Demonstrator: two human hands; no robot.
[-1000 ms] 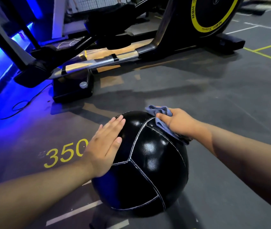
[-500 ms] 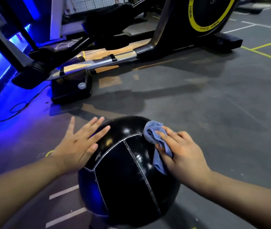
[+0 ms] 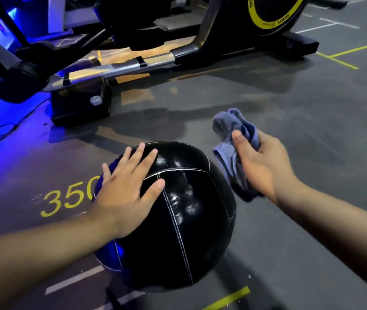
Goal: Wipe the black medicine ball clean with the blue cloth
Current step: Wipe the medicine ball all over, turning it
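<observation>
1. Black medicine ball (image 3: 178, 220) sits on floor (image 3: 290, 130), steadied by flat, splayed left hand (image 3: 124, 195).
2. Blue cloth (image 3: 234, 139) is bunched in right hand (image 3: 261, 166), off the ball.
3. Mid-wipe step judged; cloth to be pressed onto an unwiped panel.

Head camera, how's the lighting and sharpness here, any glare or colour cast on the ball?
Head view: white glare patches on the black medicine ball; a blue cast from the left tints its lower-left side and the floor. The left hand, right hand and blue cloth look slightly soft. Straight floor lines bow near the edges, wide-angle distortion.
</observation>
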